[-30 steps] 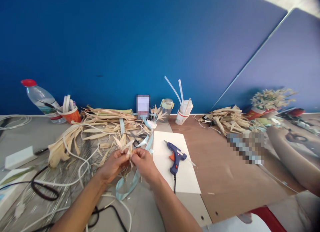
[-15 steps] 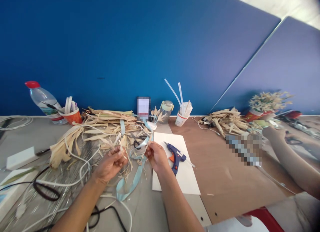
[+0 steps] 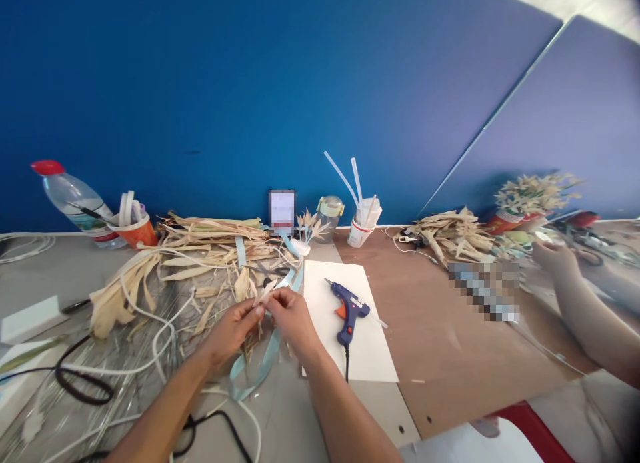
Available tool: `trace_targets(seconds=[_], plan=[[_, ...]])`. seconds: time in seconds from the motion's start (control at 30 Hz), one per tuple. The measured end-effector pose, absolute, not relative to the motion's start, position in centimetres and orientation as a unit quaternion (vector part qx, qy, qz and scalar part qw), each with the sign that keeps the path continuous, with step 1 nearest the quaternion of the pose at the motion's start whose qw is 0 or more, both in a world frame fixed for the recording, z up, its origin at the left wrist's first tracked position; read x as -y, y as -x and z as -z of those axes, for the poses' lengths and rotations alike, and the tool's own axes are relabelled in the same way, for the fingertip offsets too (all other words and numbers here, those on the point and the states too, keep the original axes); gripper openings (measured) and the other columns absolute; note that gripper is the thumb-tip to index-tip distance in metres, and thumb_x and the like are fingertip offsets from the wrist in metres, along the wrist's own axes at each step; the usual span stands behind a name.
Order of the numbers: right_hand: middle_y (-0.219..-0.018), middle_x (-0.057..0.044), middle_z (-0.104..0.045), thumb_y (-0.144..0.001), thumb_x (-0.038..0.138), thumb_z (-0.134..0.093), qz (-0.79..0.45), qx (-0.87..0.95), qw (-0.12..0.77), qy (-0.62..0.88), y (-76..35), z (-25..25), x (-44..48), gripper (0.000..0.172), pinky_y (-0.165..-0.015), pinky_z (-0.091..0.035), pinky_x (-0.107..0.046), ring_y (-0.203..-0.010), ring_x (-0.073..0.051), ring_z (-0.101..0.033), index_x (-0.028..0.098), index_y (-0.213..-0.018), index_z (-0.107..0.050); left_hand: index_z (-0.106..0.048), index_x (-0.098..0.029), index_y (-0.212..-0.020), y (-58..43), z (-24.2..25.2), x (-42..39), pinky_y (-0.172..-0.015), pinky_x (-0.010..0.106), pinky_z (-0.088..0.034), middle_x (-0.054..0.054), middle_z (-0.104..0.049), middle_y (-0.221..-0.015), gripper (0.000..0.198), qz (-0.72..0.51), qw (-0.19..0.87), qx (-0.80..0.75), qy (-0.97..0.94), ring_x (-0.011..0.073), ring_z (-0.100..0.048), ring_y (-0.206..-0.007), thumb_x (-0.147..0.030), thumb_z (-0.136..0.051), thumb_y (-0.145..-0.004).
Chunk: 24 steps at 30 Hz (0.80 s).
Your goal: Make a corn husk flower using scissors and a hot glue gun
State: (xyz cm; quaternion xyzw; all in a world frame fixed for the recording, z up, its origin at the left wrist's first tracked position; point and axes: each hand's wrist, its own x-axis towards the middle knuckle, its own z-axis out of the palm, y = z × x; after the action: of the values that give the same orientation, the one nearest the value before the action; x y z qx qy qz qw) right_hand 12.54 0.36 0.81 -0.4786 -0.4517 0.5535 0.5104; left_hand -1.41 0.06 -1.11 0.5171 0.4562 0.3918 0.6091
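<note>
My left hand and my right hand meet over the grey table, fingers pinched on a small bundle of dried husk strips held between them. A light blue ribbon trails down from under the hands across the table. Behind the hands lies a big pile of dried husks. A blue glue gun rests on a white sheet just right of my right hand.
A water bottle and an orange cup stand at back left. A paper cup with glue sticks and a small jar stand by the blue wall. Cables cover the left. Another person's arm reaches in at right.
My hands parted half a second ago, then came back together on the husk bundle. The other person's arm has shifted at the right.
</note>
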Motion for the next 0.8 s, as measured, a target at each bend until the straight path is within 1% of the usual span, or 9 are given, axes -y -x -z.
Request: trace_targets(seconds=[0.13,0.2,0.33,0.43,0.6,0.73,0.8], plan=[[-0.046,0.007,-0.048,-0.064,0.024,-0.060,-0.624,0.363,0.540,0.434,-12.2,-0.6,-0.5,0.013,-0.047,-0.025,-0.021,-0.043,-0.006,-0.034,0.018,-0.056,-0.052,-0.060,-0.016,-0.080,1.1,0.7,0.1,-0.044,0.021,-0.026,-0.004,-0.047,-0.060,0.031,-0.407,0.615,-0.446,-0.507,0.0074,-0.033,-0.048,-0.047,-0.061,-0.077],[-0.042,0.008,-0.047,-0.063,0.024,-0.060,-0.649,0.327,0.544,0.419,-12.2,-0.7,-0.5,0.014,-0.045,-0.022,-0.021,-0.039,-0.006,-0.033,0.018,-0.055,-0.050,-0.057,-0.016,-0.077,1.0,0.5,0.2,-0.044,0.020,-0.025,-0.003,-0.051,-0.063,0.030,-0.417,0.624,-0.438,-0.495,0.0066,-0.032,-0.047,-0.046,-0.060,-0.078],[-0.043,0.008,-0.047,-0.063,0.025,-0.062,-0.668,0.260,0.570,0.400,-12.2,-0.8,-0.6,0.017,-0.042,-0.021,-0.021,-0.037,-0.005,-0.033,0.018,-0.054,-0.048,-0.053,-0.018,-0.074,0.8,0.4,0.1,-0.046,0.019,-0.028,-0.005,-0.049,-0.058,0.029,-0.440,0.633,-0.435,-0.466,0.0070,-0.036,-0.049,-0.044,-0.065,-0.075],[-0.043,0.007,-0.048,-0.062,0.024,-0.063,-0.657,0.242,0.597,0.392,-12.4,-0.8,-0.8,0.016,-0.043,-0.023,-0.021,-0.037,-0.005,-0.033,0.017,-0.055,-0.050,-0.054,-0.018,-0.075,0.7,0.4,-0.1,-0.046,0.018,-0.028,-0.006,-0.047,-0.053,0.029,-0.460,0.616,-0.446,-0.459,0.0076,-0.037,-0.049,-0.044,-0.067,-0.072],[-0.042,0.009,-0.045,-0.059,0.020,-0.062,-0.622,0.230,0.632,0.402,-12.6,-1.1,-1.1,0.011,-0.044,-0.022,-0.021,-0.039,-0.005,-0.033,0.017,-0.054,-0.052,-0.058,-0.016,-0.074,0.5,0.0,-0.1,-0.047,0.019,-0.029,-0.006,-0.048,-0.051,0.031,-0.465,0.588,-0.478,-0.457,0.0079,-0.039,-0.048,-0.044,-0.070,-0.066],[-0.043,0.008,-0.045,-0.058,0.018,-0.060,-0.586,0.243,0.646,0.424,-12.6,-1.1,-1.1,0.006,-0.044,-0.022,-0.021,-0.041,-0.006,-0.031,0.016,-0.054,-0.055,-0.059,-0.016,-0.070,0.3,-0.3,-0.1,-0.048,0.020,-0.031,-0.005,-0.050,-0.049,0.030,-0.459,0.575,-0.491,-0.465,0.0082,-0.040,-0.047,-0.044,-0.070,-0.065],[-0.043,0.008,-0.045,-0.060,0.019,-0.059,-0.573,0.252,0.653,0.427,-12.8,-1.0,-1.2,0.008,-0.045,-0.022,-0.021,-0.041,-0.006,-0.031,0.017,-0.055,-0.054,-0.059,-0.016,-0.068,0.4,-0.2,-0.2,-0.047,0.020,-0.031,-0.005,-0.050,-0.049,0.029,-0.459,0.571,-0.492,-0.470,0.0084,-0.040,-0.047,-0.043,-0.069,-0.065]])
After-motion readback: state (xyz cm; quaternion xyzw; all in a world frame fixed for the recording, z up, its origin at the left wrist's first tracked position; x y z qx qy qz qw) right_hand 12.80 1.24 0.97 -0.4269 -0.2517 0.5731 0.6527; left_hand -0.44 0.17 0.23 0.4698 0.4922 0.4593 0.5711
